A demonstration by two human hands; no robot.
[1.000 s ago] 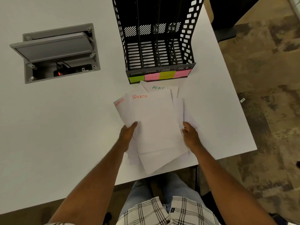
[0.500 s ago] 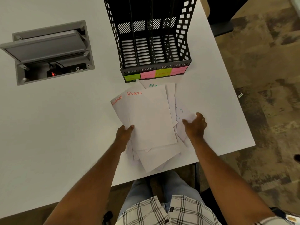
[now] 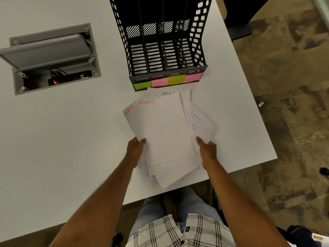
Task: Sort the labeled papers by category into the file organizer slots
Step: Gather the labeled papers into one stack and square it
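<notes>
A loose stack of white papers (image 3: 165,132) lies on the white table in front of the black mesh file organizer (image 3: 161,41). The top sheet reads SPORTS in red; others under it show FINANCE and ADMIN. My left hand (image 3: 135,148) grips the stack's left edge, thumb on top. My right hand (image 3: 207,149) grips the right-side sheets, thumb on the paper. The organizer has several upright slots, each with a sticky label (image 3: 168,81) on its front lip: green, pink, yellow, pink. No papers show in the slots.
An open grey cable box (image 3: 51,57) is sunk into the table (image 3: 62,139) at the left, with a plug and red light inside. The table's right edge and near edge lie close to the papers. A dark chair base (image 3: 238,18) stands beyond the far right corner.
My right hand pulled back from the spread sheets at the right and now grips the stack's right edge. My left hand kept its hold. The papers are gathered slightly tighter.
</notes>
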